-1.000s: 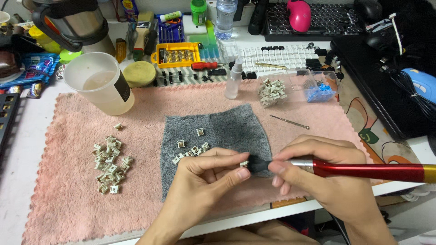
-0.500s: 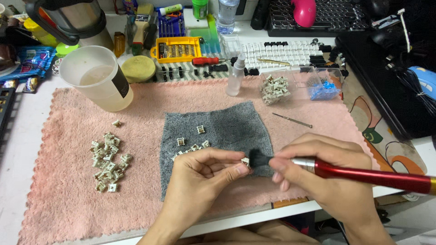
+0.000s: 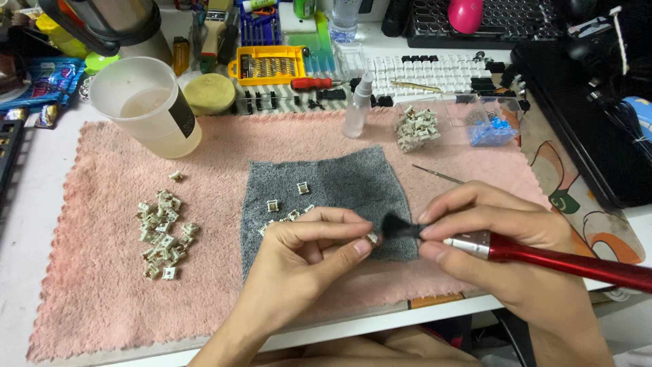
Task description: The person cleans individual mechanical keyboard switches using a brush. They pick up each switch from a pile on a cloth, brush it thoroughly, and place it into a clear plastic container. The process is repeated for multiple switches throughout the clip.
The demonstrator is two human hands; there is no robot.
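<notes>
My left hand (image 3: 309,255) pinches a small beige keyboard switch part (image 3: 372,238) between thumb and forefinger over the grey cloth (image 3: 339,187). My right hand (image 3: 492,241) grips a red-handled brush (image 3: 564,261), and its black bristles (image 3: 397,228) touch the switch part. A few loose switch parts (image 3: 288,200) lie on the grey cloth just above my left hand. To the left, a pile of several switch parts (image 3: 161,231) rests on the pink towel (image 3: 102,285).
A translucent cup (image 3: 146,105) stands at the back left. A small spray bottle (image 3: 356,105), a clear box of switches (image 3: 418,126), a box of blue parts (image 3: 490,129), a thin metal tool (image 3: 438,175) and a yellow screwdriver-bit case (image 3: 268,64) line the back. A black laptop (image 3: 591,102) sits right.
Both hands stay together over the grey cloth with small shifts. The brush bristles remain against the switch part.
</notes>
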